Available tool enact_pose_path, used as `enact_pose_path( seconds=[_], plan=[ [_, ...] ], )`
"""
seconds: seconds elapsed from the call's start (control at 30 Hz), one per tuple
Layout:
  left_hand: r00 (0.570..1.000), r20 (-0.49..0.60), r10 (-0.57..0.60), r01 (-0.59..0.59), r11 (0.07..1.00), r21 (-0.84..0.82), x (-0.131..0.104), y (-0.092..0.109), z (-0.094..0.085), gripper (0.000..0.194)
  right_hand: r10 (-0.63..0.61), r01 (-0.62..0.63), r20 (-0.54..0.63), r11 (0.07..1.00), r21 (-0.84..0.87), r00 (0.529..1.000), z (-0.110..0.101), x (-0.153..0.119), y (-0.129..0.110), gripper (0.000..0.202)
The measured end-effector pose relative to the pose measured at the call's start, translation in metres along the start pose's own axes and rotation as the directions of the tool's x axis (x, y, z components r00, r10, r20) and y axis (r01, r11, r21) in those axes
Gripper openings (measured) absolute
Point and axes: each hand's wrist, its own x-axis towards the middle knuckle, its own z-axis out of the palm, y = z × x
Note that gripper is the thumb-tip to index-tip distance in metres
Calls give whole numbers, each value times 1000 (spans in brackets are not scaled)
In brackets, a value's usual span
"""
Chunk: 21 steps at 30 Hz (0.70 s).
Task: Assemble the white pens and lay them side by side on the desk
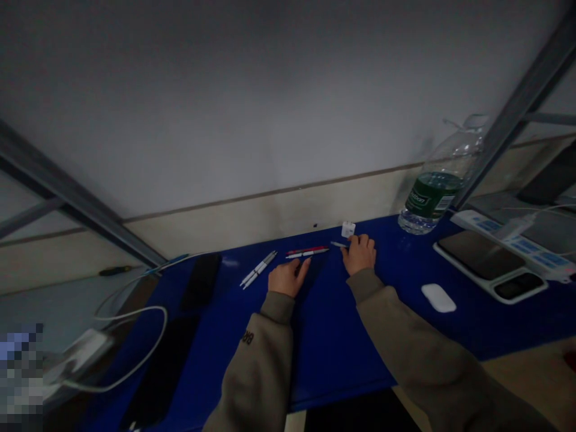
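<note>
My left hand [287, 278] rests on the blue tabletop [324, 336], thumb and fingers apart, just in front of a red pen [306, 249] and a white pen [299, 255] lying side by side. To its left lie two more white pens [258, 270], parallel and slanted. Further right, my right hand [361, 254] is curled down over the table. A thin, pale pen-like stick [338, 244] sticks out from its thumb side; the rest is hidden by the fingers. Right behind that hand sits a small white block [348, 229].
A large water bottle [434, 186] stands at the back right by the wall. Nearby are a white mouse-shaped case [438, 298], a kitchen-scale-like device [490, 264] and a power strip [522, 240]. On the left lie a dark phone [201, 280], a black slab [164, 372] and a white cable [164, 330].
</note>
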Motion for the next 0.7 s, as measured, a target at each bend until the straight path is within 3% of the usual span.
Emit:
enact_pose_path(
  seconds=[0.1, 0.2, 0.3, 0.37, 0.5, 0.7],
  plan=[
    [1000, -1, 9, -9, 1000, 11, 0, 0, 0, 56, -5, 0, 63, 997, 82, 998, 4, 4, 2, 15],
    [1000, 8, 9, -9, 1000, 24, 0, 0, 1, 56, -26, -17, 109, 928, 371, 994, 6, 9, -1, 16],
    [1000, 25, 11, -11, 1000, 21, 1, -1, 0, 56, -69, -44, 123, 676, 736, 990, 4, 11, -12, 24],
    [999, 31, 15, -16, 1000, 18, 1, -2, 0, 56, -88, -83, 144, 488, 869, 986, 1, 10, -20, 29],
    [1000, 25, 16, -17, 999, 28, 1, -3, 2, 57, -90, -227, 260, 270, 936, 962, -3, 5, -32, 34],
    [1000, 29, 3, -4, 999, 45, 1, -3, 5, 57, -157, -336, 358, 149, 930, 920, -2, -1, -37, 38]
  ],
)
